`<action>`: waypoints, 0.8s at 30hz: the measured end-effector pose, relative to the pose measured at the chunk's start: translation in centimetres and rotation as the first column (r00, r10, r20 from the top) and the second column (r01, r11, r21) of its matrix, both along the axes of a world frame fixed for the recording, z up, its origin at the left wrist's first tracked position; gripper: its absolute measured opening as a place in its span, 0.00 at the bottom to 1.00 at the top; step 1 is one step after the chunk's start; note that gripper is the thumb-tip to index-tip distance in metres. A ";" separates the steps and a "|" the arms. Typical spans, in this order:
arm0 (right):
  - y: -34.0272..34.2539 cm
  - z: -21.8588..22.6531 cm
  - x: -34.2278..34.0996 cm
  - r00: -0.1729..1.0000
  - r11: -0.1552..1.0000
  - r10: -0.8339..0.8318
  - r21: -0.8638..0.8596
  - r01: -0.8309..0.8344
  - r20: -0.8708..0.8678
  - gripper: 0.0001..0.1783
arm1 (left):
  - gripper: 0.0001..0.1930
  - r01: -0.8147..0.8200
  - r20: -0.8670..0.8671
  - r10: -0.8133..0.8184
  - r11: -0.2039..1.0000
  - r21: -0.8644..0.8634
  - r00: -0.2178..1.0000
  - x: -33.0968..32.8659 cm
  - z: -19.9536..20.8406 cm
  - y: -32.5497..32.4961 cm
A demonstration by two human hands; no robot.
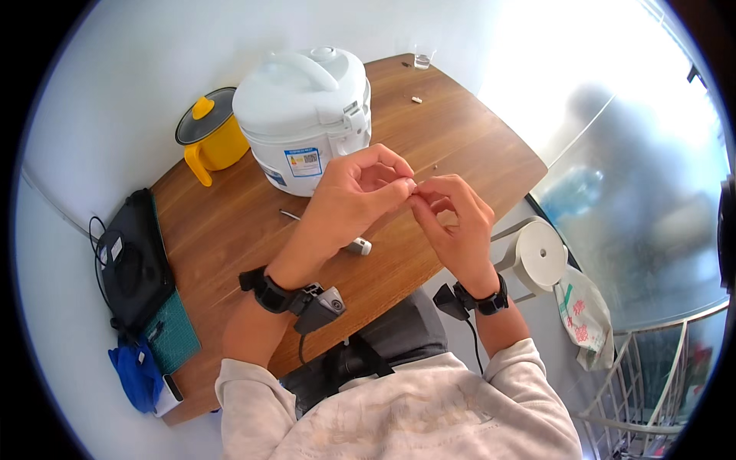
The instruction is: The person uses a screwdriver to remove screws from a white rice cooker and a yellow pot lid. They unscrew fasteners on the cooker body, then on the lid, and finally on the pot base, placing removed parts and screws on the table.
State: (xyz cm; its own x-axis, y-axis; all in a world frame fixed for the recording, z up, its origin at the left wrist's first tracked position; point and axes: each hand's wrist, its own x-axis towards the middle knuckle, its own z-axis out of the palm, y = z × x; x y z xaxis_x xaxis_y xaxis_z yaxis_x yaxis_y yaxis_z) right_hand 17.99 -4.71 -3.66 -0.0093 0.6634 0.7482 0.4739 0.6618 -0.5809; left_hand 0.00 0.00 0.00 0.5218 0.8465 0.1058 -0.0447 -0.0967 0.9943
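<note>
My left hand and my right hand meet above the table, thumb and forefinger of each pinched together and the fingertips almost touching. A tiny pale bit seems to show between them, too small to name. Just behind them stands a white rice cooker with its lid down. Below my left forearm lies a tool with a grey and white handle end and a thin metal shaft; the arm hides its middle. A tiny speck rests on the wooden table beyond my right hand.
Left of the cooker is a yellow pot with a dark lid. A black case, a green mat and a blue cloth item lie at the left edge. A drinking glass and a small white piece sit far back. A round white stool stands right.
</note>
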 end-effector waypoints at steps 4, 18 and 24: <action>0.2 0.3 -0.5 0.997 0.991 -0.077 0.108 0.075 0.013 0.11 | 0.06 -0.026 0.185 0.040 0.997 -0.076 0.982 0.8 -0.6 -0.2; 6.2 1.0 -3.1 0.971 0.962 -0.068 -0.274 0.003 -0.227 0.05 | 0.13 -0.374 -0.008 0.753 0.336 0.864 0.657 -5.6 0.8 2.9; 8.6 0.0 -4.6 0.966 0.947 -0.096 -0.319 0.014 -0.240 0.06 | 0.21 -0.165 -0.088 0.826 0.214 0.963 0.557 -7.0 -1.1 5.0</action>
State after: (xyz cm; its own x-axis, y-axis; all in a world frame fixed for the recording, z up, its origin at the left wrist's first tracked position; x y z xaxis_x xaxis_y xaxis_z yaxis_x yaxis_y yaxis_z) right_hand 13.44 3.90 -3.70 0.1935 0.8578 0.4761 0.3174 0.4045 -0.8577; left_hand -6.99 5.01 -1.13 0.2368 0.5570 0.7960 0.8004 -0.5762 0.1651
